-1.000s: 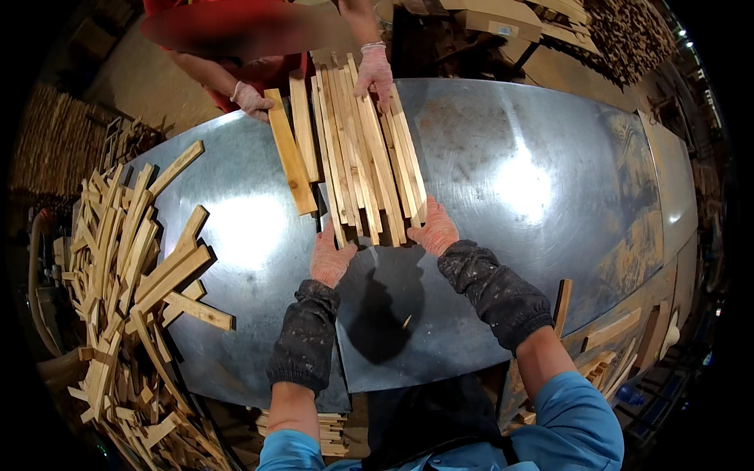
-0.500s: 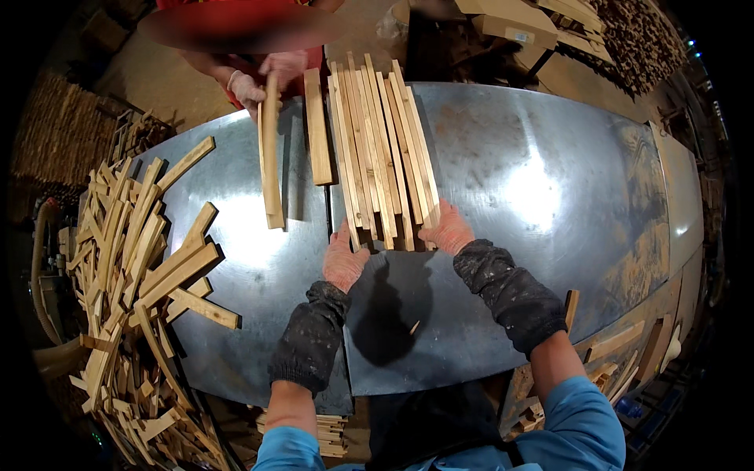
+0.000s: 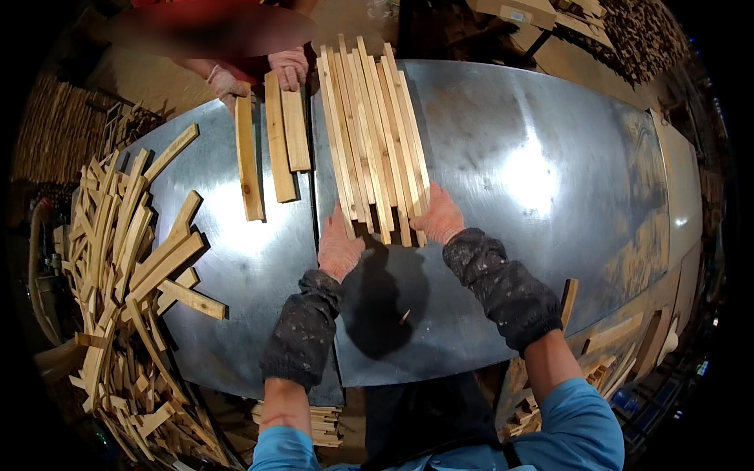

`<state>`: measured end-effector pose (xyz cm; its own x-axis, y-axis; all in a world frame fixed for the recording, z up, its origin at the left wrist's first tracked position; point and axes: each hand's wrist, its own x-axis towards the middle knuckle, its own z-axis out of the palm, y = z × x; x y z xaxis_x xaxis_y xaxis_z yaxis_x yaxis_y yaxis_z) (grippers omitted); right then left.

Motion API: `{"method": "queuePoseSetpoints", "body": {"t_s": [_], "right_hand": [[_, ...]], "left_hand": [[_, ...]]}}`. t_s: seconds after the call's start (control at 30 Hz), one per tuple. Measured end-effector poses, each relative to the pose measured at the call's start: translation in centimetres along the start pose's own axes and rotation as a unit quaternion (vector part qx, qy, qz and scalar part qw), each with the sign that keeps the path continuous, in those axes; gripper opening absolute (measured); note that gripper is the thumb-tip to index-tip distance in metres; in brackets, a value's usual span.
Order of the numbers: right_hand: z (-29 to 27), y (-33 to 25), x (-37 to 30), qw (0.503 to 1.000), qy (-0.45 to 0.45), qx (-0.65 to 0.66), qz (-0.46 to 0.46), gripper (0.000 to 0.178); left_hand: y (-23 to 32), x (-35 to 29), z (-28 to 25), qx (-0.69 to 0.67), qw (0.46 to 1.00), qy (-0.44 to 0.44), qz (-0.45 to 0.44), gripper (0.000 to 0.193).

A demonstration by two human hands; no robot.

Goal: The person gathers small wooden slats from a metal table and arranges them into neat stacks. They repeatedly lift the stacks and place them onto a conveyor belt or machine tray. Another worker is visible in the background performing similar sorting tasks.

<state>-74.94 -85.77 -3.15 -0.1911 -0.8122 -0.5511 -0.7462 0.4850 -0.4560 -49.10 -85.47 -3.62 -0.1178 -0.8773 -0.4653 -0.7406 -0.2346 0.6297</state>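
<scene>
A bundle of narrow wooden strips (image 3: 375, 145) lies lengthwise on the metal table (image 3: 503, 290), their near ends uneven. My left hand (image 3: 339, 246), in a pale glove, presses the bundle's near left corner. Opposite it, my right hand (image 3: 440, 215), gloved too, grips the near right side, so the strips are squeezed between both hands. Across the table a co-worker's gloved hands (image 3: 289, 69) are at the far ends of some separate wooden pieces: one piece (image 3: 250, 161) is under one hand, and two side by side (image 3: 280, 145) are by the other.
A loose heap of wooden pieces (image 3: 118, 251) covers the table's left end, some jutting inward. A seam runs across the table left of the bundle. A small wood chip (image 3: 405, 317) lies nearer me. More wood pieces (image 3: 613, 334) lie beyond the right front edge.
The bundle's strips are pressed closer together between my hands. The co-worker has laid down the raised pieces, and now two lie side by side with a third apart. The view has shifted slightly.
</scene>
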Motion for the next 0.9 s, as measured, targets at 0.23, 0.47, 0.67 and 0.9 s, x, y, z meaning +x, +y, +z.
{"method": "queuePoseSetpoints", "body": {"t_s": [0.23, 0.47, 0.67, 0.9], "right_hand": [[3.3, 7.9, -9.6, 0.999, 0.021, 0.017, -0.021, 0.105], [6.2, 16.0, -24.3, 0.999, 0.000, 0.014, 0.044, 0.108], [9.7, 24.3, -35.8, 0.998, -0.020, 0.023, 0.049, 0.109], [9.5, 26.5, -37.1, 0.997, -0.065, 0.026, 0.019, 0.113]], "left_hand": [[-0.7, -10.8, 5.6, -0.026, 0.999, 0.019, 0.034, 0.093], [-2.6, -25.5, 13.7, -0.014, 1.000, -0.006, -0.007, 0.095], [-4.6, -37.4, 19.7, -0.010, 0.998, -0.044, -0.048, 0.099], [-3.7, -39.3, 20.1, 0.027, 0.992, -0.068, -0.104, 0.109]]}}
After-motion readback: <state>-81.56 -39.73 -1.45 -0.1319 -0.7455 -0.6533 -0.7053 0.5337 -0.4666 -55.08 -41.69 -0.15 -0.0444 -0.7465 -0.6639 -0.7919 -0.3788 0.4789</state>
